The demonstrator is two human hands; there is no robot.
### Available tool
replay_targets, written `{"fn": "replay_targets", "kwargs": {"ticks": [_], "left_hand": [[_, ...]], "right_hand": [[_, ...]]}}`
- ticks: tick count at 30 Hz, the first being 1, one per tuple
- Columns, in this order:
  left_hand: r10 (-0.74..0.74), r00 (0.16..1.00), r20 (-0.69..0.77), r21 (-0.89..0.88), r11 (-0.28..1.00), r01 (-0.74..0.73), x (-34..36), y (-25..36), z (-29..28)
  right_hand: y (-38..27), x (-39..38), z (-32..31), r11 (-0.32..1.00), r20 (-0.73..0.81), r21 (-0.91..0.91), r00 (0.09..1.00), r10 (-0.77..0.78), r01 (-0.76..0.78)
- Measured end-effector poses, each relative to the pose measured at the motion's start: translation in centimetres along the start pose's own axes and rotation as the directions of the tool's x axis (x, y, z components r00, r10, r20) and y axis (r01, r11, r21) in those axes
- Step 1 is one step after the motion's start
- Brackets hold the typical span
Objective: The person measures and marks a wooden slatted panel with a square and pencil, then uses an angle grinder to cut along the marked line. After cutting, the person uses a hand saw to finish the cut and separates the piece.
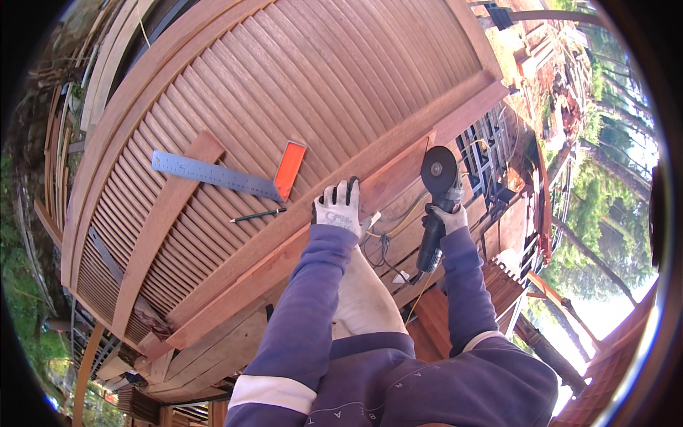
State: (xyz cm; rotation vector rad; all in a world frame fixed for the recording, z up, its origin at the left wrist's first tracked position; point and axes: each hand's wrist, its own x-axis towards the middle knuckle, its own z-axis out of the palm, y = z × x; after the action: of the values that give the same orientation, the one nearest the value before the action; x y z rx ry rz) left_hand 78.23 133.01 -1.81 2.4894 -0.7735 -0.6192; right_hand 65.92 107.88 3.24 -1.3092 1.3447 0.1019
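Note:
My right hand, in a grey and black work glove, is wrapped round the body of a black angle grinder. Its dark disc points away from me, beside the right end of a long wooden strip. My left hand, gloved too, lies with fingers stretched over the near rail of a large slatted wooden panel. Just beyond that hand, on the slats, are a try square with a steel blade and an orange handle, and a dark green pencil.
A loose wooden board lies across the slats at the left. A yellow cord and a dark cable run over the planks below the panel. Dark metal racks stand at the right, with stacked timber at the far left.

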Motion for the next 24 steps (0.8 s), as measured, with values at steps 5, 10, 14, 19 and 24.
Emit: {"fn": "replay_targets", "kwargs": {"ticks": [5, 10, 14, 19, 24], "left_hand": [[-0.001, 1.0, -0.001, 0.01, 1.0, 0.001, 0.0, 0.0, 0.1], [-0.004, 1.0, 0.019, 0.001, 1.0, 0.004, 0.0, -0.1, 0.2], [0.001, 1.0, 0.012, -0.003, 1.0, -0.001, 0.0, -0.2, 0.4], [-0.006, 0.999, 0.035, -0.008, 1.0, 0.007, 0.0, -0.2, 0.4], [0.002, 1.0, -0.018, -0.007, 1.0, -0.003, -0.1, -0.5, 1.1]], "right_hand": [[1.1, 0.2, -0.5, 1.0, -0.003, 0.019, 1.0, -0.021, 0.022], [0.3, 0.2, -0.4, 1.0, 0.008, 0.003, 1.0, -0.012, 0.012], [-1.1, 1.2, 0.0, 1.0, -0.009, -0.02, 1.0, -0.003, 0.003], [-2.6, 1.8, 0.8, 0.998, -0.01, -0.015, 0.998, -0.062, 0.062], [-3.3, 2.6, 1.3, 0.996, -0.019, -0.001, 0.996, -0.09, 0.09]]}}
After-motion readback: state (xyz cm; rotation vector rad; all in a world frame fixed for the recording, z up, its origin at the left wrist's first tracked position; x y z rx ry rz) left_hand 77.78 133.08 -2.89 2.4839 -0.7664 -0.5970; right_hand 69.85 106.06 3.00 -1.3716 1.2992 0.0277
